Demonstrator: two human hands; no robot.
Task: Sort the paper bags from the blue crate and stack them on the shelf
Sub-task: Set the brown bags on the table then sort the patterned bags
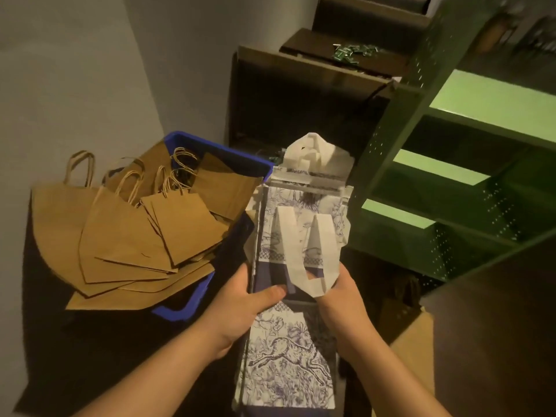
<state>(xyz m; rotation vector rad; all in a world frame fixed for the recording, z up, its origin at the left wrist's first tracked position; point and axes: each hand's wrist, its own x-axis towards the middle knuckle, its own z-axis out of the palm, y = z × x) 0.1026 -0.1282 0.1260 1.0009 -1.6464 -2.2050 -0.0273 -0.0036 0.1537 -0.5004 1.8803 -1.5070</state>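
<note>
Both my hands hold a flat stack of white bags with a blue animal print (288, 365) in front of me. My left hand (240, 308) grips its left edge, thumb lying on top. My right hand (340, 296) grips the right edge beside a white ribbon handle (301, 266). Several flat brown paper bags (126, 236) with twisted handles lie piled over the blue crate (192, 302) at the left. The green metal shelf (451, 170) rises at the right, its boards lit and bare.
A dark cabinet (301, 97) stands behind the crate, with small green clips (352, 52) on top. Below the shelf at lower right are a brown bag (400, 302) and a cardboard box (415, 356). A grey wall fills the left side.
</note>
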